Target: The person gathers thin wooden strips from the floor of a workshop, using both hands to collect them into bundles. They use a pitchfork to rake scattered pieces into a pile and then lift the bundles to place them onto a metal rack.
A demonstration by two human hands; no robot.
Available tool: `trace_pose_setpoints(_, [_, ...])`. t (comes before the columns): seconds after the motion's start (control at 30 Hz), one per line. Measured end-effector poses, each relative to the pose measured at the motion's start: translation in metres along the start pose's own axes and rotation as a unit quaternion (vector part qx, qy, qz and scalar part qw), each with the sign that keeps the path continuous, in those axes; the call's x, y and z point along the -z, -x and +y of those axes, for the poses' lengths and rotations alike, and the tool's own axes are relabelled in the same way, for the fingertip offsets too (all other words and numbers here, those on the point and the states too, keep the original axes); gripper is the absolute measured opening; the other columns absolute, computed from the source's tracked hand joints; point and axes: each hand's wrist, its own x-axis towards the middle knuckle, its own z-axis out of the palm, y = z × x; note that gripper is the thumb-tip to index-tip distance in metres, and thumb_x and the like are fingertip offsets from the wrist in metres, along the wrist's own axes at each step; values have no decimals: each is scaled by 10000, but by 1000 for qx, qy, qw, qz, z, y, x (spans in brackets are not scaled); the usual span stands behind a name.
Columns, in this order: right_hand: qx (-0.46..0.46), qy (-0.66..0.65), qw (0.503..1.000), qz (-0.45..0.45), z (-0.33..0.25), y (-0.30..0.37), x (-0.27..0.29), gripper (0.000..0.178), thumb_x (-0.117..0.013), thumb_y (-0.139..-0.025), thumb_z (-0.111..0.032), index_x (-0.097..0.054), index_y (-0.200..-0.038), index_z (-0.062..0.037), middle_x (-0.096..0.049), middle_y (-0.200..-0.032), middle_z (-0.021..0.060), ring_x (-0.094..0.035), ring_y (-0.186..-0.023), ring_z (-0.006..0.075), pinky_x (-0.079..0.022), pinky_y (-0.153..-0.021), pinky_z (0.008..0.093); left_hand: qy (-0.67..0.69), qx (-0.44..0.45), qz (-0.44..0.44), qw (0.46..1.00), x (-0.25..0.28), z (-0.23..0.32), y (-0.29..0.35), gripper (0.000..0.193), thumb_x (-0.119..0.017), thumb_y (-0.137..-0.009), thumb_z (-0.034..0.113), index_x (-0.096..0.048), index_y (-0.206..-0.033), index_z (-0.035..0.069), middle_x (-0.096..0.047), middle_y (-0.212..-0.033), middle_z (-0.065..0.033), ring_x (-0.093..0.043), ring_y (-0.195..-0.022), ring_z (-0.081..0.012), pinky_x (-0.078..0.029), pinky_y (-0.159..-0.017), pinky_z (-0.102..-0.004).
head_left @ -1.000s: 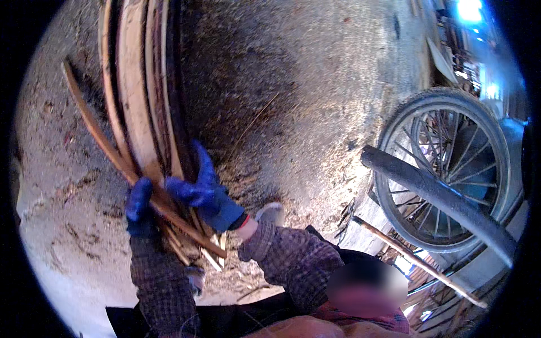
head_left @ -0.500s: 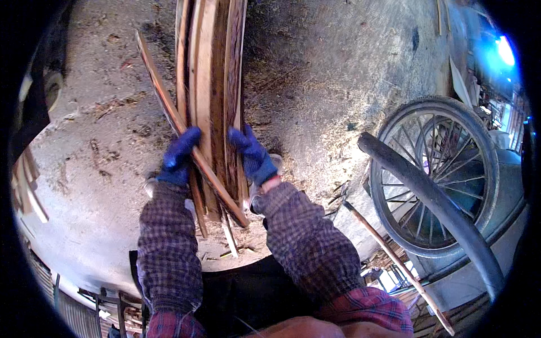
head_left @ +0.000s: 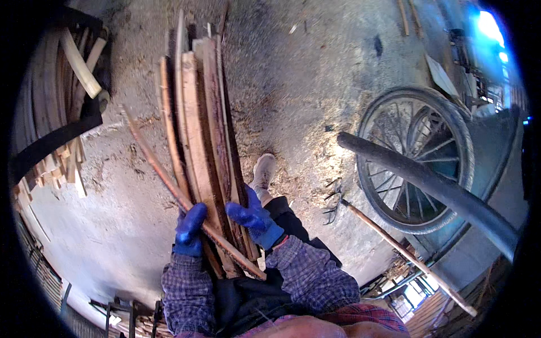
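Note:
A bundle of long, rough-edged wooden strips (head_left: 197,124) runs away from my body, its near ends close to my lap. My left hand (head_left: 189,228) in a blue glove is closed round the bundle's left side. Under its thumb, one thin strip (head_left: 147,151) crosses the others at a slant, its far end sticking out to the left. On the right side, my right hand (head_left: 252,218), also gloved in blue, grips the bundle with its thumb over the top. The fingers of both hands are partly hidden by the wood.
To the right stands a spoked cart wheel (head_left: 417,230) with a thick dark bar (head_left: 406,168) in front of it. A wooden-handled rake (head_left: 407,253) lies below that. More wooden strips (head_left: 52,101) are stacked at left behind a black curved bar (head_left: 59,132). My shoe (head_left: 264,170) rests on the debris-strewn floor.
The bundle has come up and in toward my body, held by both hands, and its far ends now show. My view has shifted; the stack at left and my shoe have come into sight.

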Motion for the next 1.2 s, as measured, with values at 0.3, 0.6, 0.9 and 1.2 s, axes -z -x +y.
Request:
trace_pose_setpoints(0.3, [188,5,955,-230,-183,186,-142,1009,-785,-703,-159,-109,-1445,-60,-328,-1409,95,-314,-1289,199,-251,-1076,352,44,-231,-100,967,53,76,153,307,-598,-803,81,-562,-1088,-27,-633,-902,-109,-614,-760,-205,-521,-696,-324])
trace_pose_setpoints(0.6, [137,97,851,-497,-231,335,-183,1012,-806,-652,-157,-164,-1421,-9,-351,-1394,134,-328,-1288,205,-223,-1080,346,109,-320,51,940,85,-6,303,290,-594,-732,43,-594,-1005,-54,-635,-855,-148,-623,-748,-245,-532,-680,-369])
trace_pose_setpoints(0.9, [0,247,799,-549,-125,449,-187,950,-830,-609,-159,-271,-1364,-12,-472,-1259,117,-472,-1149,221,-377,-990,363,305,-397,111,859,48,-129,522,425,-710,-673,100,-580,-1052,-41,-647,-907,-161,-642,-820,-274,-537,-751,-395])
trace_pose_setpoints(1.2, [-104,414,598,-679,48,623,-147,1018,-832,-544,-141,-252,-1368,8,-439,-1297,143,-455,-1175,257,-360,-1002,382,517,-530,136,658,91,-337,689,828,-750,-616,176,-376,-1335,10,-511,-1260,-167,-492,-1167,-300,-398,-984,-410])
